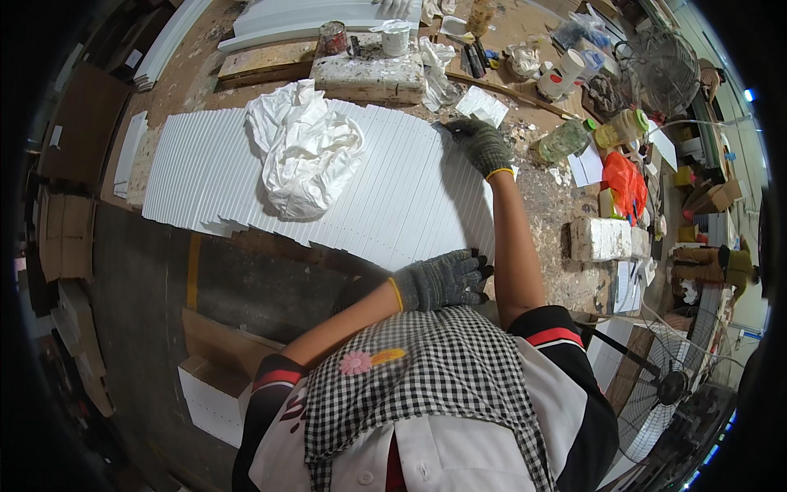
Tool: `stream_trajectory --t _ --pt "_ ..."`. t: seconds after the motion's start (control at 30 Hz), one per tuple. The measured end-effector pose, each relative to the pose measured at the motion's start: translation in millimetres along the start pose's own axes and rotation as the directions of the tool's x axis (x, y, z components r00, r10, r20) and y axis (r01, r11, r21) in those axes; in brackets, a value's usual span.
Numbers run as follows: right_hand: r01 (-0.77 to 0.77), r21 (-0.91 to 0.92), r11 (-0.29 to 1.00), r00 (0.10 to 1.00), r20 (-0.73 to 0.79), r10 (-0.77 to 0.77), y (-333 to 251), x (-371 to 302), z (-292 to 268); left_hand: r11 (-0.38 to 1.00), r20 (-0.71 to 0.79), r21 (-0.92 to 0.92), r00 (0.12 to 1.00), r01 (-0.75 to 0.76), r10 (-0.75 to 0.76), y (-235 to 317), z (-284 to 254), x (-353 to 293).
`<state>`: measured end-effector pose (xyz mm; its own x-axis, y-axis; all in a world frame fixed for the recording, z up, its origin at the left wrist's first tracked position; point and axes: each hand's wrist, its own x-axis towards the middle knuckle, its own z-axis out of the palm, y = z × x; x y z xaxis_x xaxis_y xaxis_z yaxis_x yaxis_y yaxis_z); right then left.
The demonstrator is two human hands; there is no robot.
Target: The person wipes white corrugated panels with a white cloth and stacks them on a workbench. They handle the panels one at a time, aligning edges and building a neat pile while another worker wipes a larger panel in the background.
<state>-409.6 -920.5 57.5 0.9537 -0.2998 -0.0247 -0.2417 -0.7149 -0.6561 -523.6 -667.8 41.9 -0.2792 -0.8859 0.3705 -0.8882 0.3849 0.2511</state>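
Observation:
A row of narrow white slats [402, 156] lies side by side across the workbench. My right hand [479, 146], in a dark grey knit glove with a yellow cuff, rests at their far ends on the right side, fingers stretched leftward. At the near ends, close to my apron, my left hand [447, 280] lies in a matching glove, its fingers extended to the right against the slats. Neither hand visibly wraps round anything. A crumpled white cloth [303, 156] sits on the left-middle part of the row.
Behind the slats stand a paint-spattered block [369, 79], a red-brown can [333, 38] and a white cup [395, 38]. Jars [564, 141], a red plastic bag [625, 187] and a white block [601, 239] are at right. An open carton [215, 394] stands lower left; a fan [660, 72] is far right.

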Motion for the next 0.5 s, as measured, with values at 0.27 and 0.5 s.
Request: stream_trajectory --t 0.27,0.5 --pt "0.004 -0.08 0.997 1.0 0.025 -0.002 -20 14 11 0.993 0.0 -0.11 0.999 0.038 -0.038 1 4 -1" --pt "0.063 -0.193 0.979 0.997 0.06 -0.052 -33 29 24 0.957 0.043 -0.213 0.98 0.198 -0.193 7 -4 4"
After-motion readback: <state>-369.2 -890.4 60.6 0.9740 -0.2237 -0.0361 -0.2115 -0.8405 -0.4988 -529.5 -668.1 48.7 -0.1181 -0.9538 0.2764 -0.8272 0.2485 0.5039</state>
